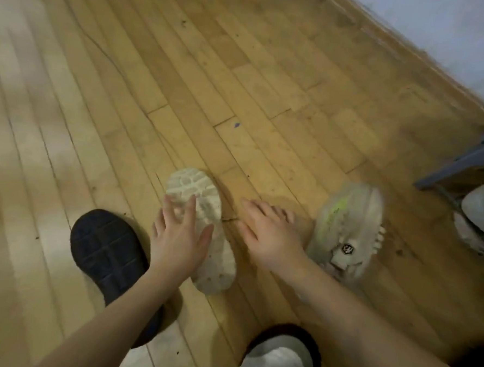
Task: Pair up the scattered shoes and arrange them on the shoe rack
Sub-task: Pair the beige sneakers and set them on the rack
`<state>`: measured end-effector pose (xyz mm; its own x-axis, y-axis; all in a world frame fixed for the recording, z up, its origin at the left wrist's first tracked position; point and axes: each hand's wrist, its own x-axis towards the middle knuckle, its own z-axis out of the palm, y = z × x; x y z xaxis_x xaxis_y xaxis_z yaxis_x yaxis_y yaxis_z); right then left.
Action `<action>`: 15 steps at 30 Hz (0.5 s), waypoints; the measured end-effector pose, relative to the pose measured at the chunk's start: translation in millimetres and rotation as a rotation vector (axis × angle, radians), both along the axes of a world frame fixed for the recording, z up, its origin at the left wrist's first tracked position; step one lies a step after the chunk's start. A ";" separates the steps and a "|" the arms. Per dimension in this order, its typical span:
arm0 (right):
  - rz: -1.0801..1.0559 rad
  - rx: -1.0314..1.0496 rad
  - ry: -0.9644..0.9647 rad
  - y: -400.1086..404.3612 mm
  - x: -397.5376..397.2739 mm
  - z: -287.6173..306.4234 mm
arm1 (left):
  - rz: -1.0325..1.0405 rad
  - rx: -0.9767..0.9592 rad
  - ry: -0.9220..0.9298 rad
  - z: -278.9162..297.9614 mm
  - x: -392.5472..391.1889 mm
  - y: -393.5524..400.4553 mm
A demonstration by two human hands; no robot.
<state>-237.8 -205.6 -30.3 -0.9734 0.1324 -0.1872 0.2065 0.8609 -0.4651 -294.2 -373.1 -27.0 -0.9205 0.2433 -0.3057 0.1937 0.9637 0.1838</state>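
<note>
Your left hand (179, 233) hangs over a white sneaker (204, 229) lying sole-up in the middle of the wooden floor (184, 80). The fingers are spread and loosely bent above the tread, with nothing gripped; whether the fingertips touch the sole cannot be told. Your right hand (271, 236) is flat and spread just beside that sole, holding nothing, with its far side next to a second pale sneaker (348, 229). That one is blurred, shows neon-yellow streaks and carries a small round black logo on its tongue, too smeared to read. No other writing is legible.

Five loose shoes are in view. A black shoe (109, 254) lies sole-up to the left of your left forearm. A grey-and-white shoe (278, 358) sits at the bottom edge of the floor. A fifth pale shoe (482, 215) rests at the right edge beneath the dark grey shoe rack (463, 163), which stands near the pale wall (457, 32).
</note>
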 end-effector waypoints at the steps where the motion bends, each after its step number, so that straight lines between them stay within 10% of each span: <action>1: 0.021 -0.019 -0.019 -5.4 -2.0 -4.4 | 0.020 -0.002 -0.002 -4.8 -3.7 -2.5; 15: -0.156 -0.161 0.136 -21.1 15.4 -12.9 | -0.043 0.645 0.044 7.1 -15.1 22.4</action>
